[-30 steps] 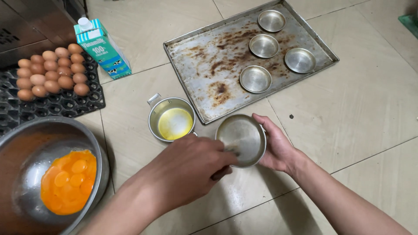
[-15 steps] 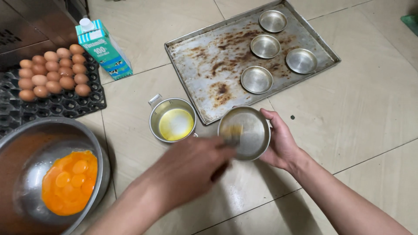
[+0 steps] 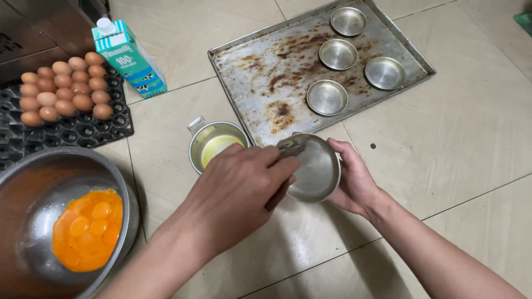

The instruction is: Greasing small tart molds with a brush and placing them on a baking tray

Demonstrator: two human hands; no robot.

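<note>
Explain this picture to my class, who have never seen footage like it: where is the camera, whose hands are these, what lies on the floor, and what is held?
The camera sits on a person's head and looks down at their own bare hands above a tiled floor. The right hand holds a small round metal tin. The left hand works a brush inside it. Nearby stand a metal cup of yellowish liquid, a stained baking tray with four more tins, a carton, a tray of brown eggs and a bowl of yolks.
</note>
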